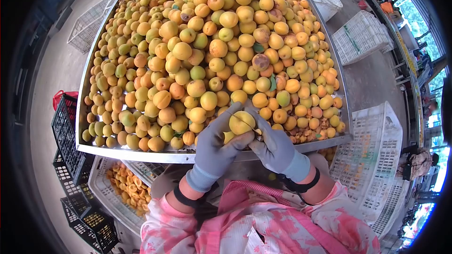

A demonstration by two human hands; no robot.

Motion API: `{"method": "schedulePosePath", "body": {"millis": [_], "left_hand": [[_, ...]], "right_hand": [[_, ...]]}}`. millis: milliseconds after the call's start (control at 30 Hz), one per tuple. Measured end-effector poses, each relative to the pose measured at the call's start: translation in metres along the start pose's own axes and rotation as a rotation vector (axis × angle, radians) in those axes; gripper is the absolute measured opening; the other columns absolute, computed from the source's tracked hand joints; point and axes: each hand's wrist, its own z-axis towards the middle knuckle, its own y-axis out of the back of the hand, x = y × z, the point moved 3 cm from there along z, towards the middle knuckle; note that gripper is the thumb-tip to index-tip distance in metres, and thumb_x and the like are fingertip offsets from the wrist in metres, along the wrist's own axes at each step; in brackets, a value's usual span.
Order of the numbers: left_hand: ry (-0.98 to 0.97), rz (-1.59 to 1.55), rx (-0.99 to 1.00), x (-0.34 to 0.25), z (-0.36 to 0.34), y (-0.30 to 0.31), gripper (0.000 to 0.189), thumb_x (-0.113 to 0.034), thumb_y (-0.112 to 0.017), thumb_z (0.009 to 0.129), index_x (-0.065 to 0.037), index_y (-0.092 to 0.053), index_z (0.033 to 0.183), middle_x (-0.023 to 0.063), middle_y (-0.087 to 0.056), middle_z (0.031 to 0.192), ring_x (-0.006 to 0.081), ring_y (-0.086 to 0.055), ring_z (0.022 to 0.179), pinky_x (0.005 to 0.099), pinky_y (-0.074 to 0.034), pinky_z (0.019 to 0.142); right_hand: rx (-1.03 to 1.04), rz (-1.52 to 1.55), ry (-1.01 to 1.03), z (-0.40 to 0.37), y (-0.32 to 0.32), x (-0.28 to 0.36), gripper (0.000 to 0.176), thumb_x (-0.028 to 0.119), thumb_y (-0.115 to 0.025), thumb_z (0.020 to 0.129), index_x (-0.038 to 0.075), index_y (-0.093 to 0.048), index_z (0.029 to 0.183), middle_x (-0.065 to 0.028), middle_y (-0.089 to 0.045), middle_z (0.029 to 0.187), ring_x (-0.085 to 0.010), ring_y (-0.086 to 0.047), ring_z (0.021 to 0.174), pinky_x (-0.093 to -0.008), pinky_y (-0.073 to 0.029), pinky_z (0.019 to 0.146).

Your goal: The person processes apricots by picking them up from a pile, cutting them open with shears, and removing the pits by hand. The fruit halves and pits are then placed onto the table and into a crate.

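Note:
Both hands wear grey gloves and meet over the near edge of a metal-rimmed table [136, 155] heaped with yellow-orange fruit [181, 51]. My left hand [219, 138] is closed around a yellow fruit [242, 123] that shows a dark line across it. Touching the right side of that fruit, my right hand [273, 143] has its fingers pinched together at a small, thin dark item, too small to name. Some of its fingertips are hidden.
A white crate of halved fruit [101, 178] sits below the table at the left, beside black crates [70, 136]. White crates [372, 150] stand at the right, with another [360, 35] and a white bucket [327, 2] farther back.

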Motion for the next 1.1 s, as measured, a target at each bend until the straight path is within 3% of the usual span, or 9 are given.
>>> {"method": "schedulePosePath", "body": {"millis": [67, 167, 300, 367, 533, 700, 900, 1000, 1100], "left_hand": [[0.057, -0.31, -0.045, 0.0, -0.001, -0.003, 0.06, -0.014, -0.071, 0.084, 0.003, -0.044, 0.135, 0.0064, -0.062, 0.114, 0.0113, -0.059, 0.099, 0.0255, -0.048, 0.087], [0.194, -0.406, 0.001, 0.006, 0.001, -0.004, 0.06, -0.011, -0.07, 0.085, 0.005, -0.042, 0.136, 0.0073, -0.061, 0.113, 0.0106, -0.058, 0.099, 0.0247, -0.048, 0.087], [0.062, -0.233, -0.041, -0.004, -0.003, -0.002, 0.06, -0.011, -0.069, 0.086, 0.006, -0.041, 0.136, 0.0072, -0.06, 0.114, 0.01, -0.057, 0.1, 0.024, -0.047, 0.088], [-0.011, -0.126, -0.046, -0.008, -0.002, -0.002, 0.066, -0.024, -0.071, 0.085, 0.007, -0.041, 0.135, 0.0102, -0.057, 0.122, 0.0158, -0.054, 0.111, 0.03, -0.043, 0.097], [0.089, -0.256, -0.024, -0.008, 0.001, -0.001, 0.059, -0.012, -0.068, 0.087, 0.005, -0.04, 0.136, 0.0055, -0.061, 0.112, 0.0098, -0.057, 0.099, 0.0234, -0.047, 0.088], [0.252, -0.427, 0.021, 0.003, 0.002, -0.002, 0.059, -0.012, -0.067, 0.088, 0.004, -0.04, 0.137, 0.006, -0.061, 0.113, 0.01, -0.057, 0.1, 0.0234, -0.047, 0.087], [0.042, -0.177, -0.087, -0.006, 0.002, 0.0, 0.056, -0.012, -0.068, 0.087, 0.003, -0.042, 0.135, 0.007, -0.061, 0.113, 0.0111, -0.058, 0.099, 0.0237, -0.048, 0.087], [0.14, -0.28, -0.086, -0.003, 0.004, 0.004, 0.056, -0.011, -0.068, 0.087, 0.004, -0.043, 0.134, 0.0071, -0.061, 0.112, 0.0113, -0.058, 0.099, 0.025, -0.048, 0.088], [0.366, -0.604, 0.023, 0.012, 0.003, 0.003, 0.057, -0.009, -0.069, 0.086, 0.006, -0.043, 0.133, 0.0074, -0.061, 0.113, 0.0113, -0.058, 0.1, 0.0265, -0.048, 0.09]], "right_hand": [[-0.066, 0.036, 0.065, 0.001, -0.003, 0.0, 0.066, 0.023, -0.055, 0.091, 0.001, -0.023, 0.145, -0.023, -0.061, 0.102, -0.0392, -0.064, 0.079, -0.0395, -0.052, 0.064], [-0.139, 0.082, 0.095, 0.002, -0.004, 0.001, 0.065, 0.022, -0.055, 0.091, 0.001, -0.024, 0.145, -0.0229, -0.062, 0.1, -0.0392, -0.064, 0.079, -0.0392, -0.052, 0.064], [-0.134, 0.078, 0.089, 0.002, -0.005, 0.003, 0.065, 0.023, -0.055, 0.091, 0.002, -0.024, 0.145, -0.0226, -0.062, 0.097, -0.039, -0.063, 0.078, -0.0392, -0.052, 0.063], [-0.145, 0.075, 0.105, 0.002, -0.003, 0.003, 0.065, 0.023, -0.055, 0.091, 0.002, -0.024, 0.145, -0.0222, -0.062, 0.093, -0.0386, -0.063, 0.075, -0.0393, -0.051, 0.061], [-0.074, -0.011, 0.068, 0.004, 0.0, -0.003, 0.065, 0.026, -0.055, 0.092, 0.004, -0.024, 0.145, -0.0203, -0.058, 0.07, -0.0371, -0.061, 0.061, -0.0407, -0.045, 0.052], [-0.073, 0.016, 0.04, 0.001, -0.002, -0.005, 0.064, 0.027, -0.055, 0.092, 0.005, -0.025, 0.145, -0.0206, -0.059, 0.07, -0.0378, -0.061, 0.062, -0.0414, -0.045, 0.052], [-0.054, 0.011, 0.028, 0.004, 0.001, -0.001, 0.063, 0.027, -0.055, 0.092, 0.006, -0.026, 0.145, -0.0213, -0.06, 0.073, -0.038, -0.061, 0.063, -0.0416, -0.046, 0.053], [-0.075, 0.011, 0.015, 0.005, -0.002, -0.002, 0.063, 0.026, -0.055, 0.092, 0.006, -0.027, 0.145, -0.0218, -0.06, 0.075, -0.0383, -0.061, 0.064, -0.0416, -0.046, 0.053], [-0.083, 0.042, -0.003, 0.005, -0.002, -0.001, 0.063, 0.025, -0.055, 0.092, 0.005, -0.027, 0.145, -0.022, -0.06, 0.077, -0.0384, -0.062, 0.065, -0.0413, -0.047, 0.054]]}}
